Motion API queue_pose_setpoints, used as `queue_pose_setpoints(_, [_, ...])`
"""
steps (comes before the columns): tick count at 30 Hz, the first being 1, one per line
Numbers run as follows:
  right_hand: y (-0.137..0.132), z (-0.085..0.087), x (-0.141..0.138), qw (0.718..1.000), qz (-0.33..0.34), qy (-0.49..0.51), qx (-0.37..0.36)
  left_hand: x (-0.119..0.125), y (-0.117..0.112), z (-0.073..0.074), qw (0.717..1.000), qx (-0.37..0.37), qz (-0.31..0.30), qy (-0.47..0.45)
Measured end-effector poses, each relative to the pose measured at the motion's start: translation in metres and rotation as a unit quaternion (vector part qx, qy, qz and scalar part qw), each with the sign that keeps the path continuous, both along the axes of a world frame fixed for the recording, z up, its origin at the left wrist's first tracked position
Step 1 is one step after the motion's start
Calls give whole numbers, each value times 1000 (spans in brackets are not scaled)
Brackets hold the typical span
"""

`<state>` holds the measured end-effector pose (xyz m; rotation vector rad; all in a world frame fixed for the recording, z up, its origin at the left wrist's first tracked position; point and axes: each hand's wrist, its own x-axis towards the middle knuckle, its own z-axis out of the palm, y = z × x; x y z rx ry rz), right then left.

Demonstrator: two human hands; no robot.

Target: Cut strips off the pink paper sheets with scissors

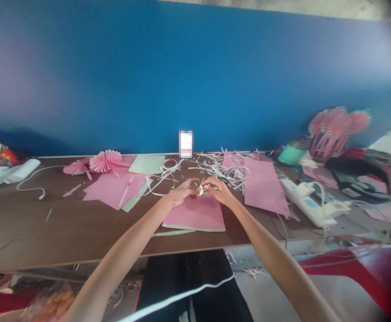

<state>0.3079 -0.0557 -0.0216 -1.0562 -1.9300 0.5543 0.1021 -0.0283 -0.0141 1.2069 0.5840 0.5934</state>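
My left hand [186, 191] and my right hand [218, 189] meet at the middle of the table. Between their fingertips is a small, pale yellow-white curled paper strip [201, 191]; both hands are closed on it. Its exact shape is too small to make out. Beneath the hands lies a stack of pink paper sheets [195, 217] with a pale edge toward me. A thin pale green strip [173, 233] pokes out along the near side of the stack.
Paper scraps [229, 172] are heaped behind my hands. Pink fans [106, 162] and pink sheets [101, 190] lie left; another pink sheet [265, 185] lies right. Beyond it are a power strip [307, 203], headphones [359, 181], a green bottle [292, 152] and more fans [338, 127].
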Motion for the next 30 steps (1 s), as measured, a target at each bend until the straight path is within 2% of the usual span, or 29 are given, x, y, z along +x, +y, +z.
queue_pose_setpoints(4, [-1, 1, -3, 1000, 11, 7, -24, 2, -1, -6, 999, 0, 16, -32])
queue_pose_setpoints(9, [-5, 7, -8, 996, 72, 44, -33, 4, -2, -6, 999, 1, -2, -33])
queue_pose_setpoints(11, [-4, 8, -7, 994, 69, 61, -58, 4, -2, -5, 998, 56, 1, -6])
queue_pose_setpoints(13, [-2, 7, -3, 990, 27, 98, -98, 3, -4, -3, 984, 166, 18, 56])
queue_pose_setpoints(15, [1, 6, 5, 982, -39, 136, -129, 1, -7, -1, 940, 308, 17, 144])
queue_pose_setpoints(18, [5, 4, 20, 973, -107, 138, -154, -5, -12, -1, 843, 481, -20, 240])
queue_pose_setpoints(20, [5, 3, 27, 966, -100, 106, -213, -11, -13, -1, 798, 536, -33, 275])
queue_pose_setpoints(22, [4, 2, 29, 960, -77, 76, -259, -19, -13, 1, 777, 550, -39, 303])
queue_pose_setpoints(24, [4, 2, 26, 958, -54, 61, -276, -27, -11, 4, 778, 541, -45, 316])
queue_pose_setpoints(27, [3, 1, 19, 957, -26, 52, -285, -34, -8, 5, 795, 519, -31, 313])
queue_pose_setpoints(30, [4, 0, 14, 963, -25, 21, -268, -34, -6, 1, 804, 512, -7, 302])
